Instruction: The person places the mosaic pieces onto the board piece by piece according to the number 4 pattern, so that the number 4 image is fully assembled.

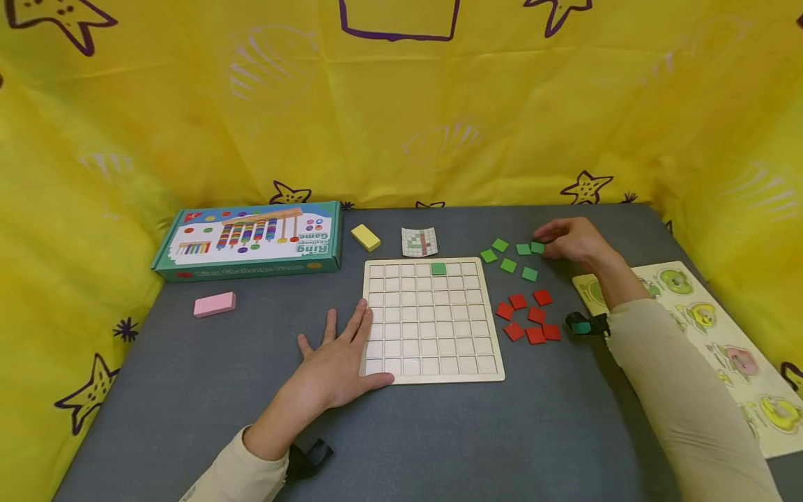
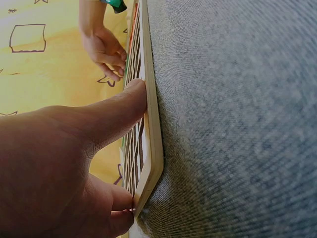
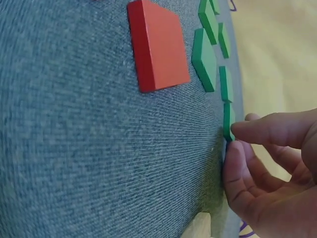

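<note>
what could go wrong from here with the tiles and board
The right hand, at the rightmost green tile, might nudge the neighbouring green tile lying close beside it.

If the left hand on the grid board slips, the board could shift.

The black wrist device on the right arm might brush the red tiles nearby.

A ring game box (image 1: 247,240) lay on the tabletop (image 1: 452,446), a yellow block (image 1: 366,238) near its right end and a pink block (image 1: 215,305) in front. Yellow starfish-patterned cloth (image 1: 376,118) hung behind; a picture board (image 1: 721,338) lay far right.
</note>
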A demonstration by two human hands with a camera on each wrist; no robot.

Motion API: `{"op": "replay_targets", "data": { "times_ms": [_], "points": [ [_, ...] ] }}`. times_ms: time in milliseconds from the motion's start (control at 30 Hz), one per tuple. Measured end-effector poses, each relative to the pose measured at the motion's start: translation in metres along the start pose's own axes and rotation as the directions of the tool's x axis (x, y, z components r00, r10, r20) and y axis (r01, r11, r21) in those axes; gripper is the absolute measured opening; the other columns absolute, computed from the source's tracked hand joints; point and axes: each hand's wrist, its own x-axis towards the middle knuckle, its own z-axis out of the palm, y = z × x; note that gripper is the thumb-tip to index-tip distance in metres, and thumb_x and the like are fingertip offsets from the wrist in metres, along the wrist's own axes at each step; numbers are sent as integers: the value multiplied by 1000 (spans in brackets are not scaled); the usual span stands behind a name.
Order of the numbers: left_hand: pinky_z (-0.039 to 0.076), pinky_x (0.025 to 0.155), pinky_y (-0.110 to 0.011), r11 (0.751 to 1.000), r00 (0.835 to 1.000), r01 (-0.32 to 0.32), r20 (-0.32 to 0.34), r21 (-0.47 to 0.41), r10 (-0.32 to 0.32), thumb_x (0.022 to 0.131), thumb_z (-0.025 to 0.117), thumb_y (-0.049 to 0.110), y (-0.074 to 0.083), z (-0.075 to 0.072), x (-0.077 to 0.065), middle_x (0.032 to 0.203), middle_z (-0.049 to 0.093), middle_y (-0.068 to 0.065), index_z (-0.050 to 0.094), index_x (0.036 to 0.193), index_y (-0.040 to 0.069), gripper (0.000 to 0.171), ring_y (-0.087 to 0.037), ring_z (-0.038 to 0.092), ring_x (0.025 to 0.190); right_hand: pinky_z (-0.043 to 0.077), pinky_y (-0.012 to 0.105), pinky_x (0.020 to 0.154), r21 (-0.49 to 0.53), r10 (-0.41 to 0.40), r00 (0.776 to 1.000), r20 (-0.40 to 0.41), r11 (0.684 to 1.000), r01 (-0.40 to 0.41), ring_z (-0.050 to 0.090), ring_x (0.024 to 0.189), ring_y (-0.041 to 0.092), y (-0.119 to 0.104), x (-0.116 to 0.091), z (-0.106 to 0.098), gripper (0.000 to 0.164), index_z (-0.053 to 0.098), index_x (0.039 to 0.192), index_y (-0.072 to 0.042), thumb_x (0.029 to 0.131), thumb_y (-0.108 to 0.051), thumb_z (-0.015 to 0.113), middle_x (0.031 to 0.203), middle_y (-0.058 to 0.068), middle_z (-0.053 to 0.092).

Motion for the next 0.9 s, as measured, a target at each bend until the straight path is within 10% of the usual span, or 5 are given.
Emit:
{"op": "replay_targets", "data": {
  "times_ms": [300,900],
  "points": [
    [8,103,-92,1000,1000,-6,-11,-3,6,90,68,70,0,1,-2,177,-6,2,8,169,18,112,-50,-1,159,53,26,77,-52,-12,1000,-20,999,11,62,94,19,0,4,3,44,65,134,5,92,-6,75,128,27,66],
    [8,104,-92,1000,1000,-4,-7,0,4,89,68,71,0,0,-1,177,-6,3,8,169,18,112,-50,-2,159,49,33,77,-230,-98,994,-57,970,83,62,108,39,-2,1,3,38,72,128,2,92,-11,74,124,29,70]
  ]
}}
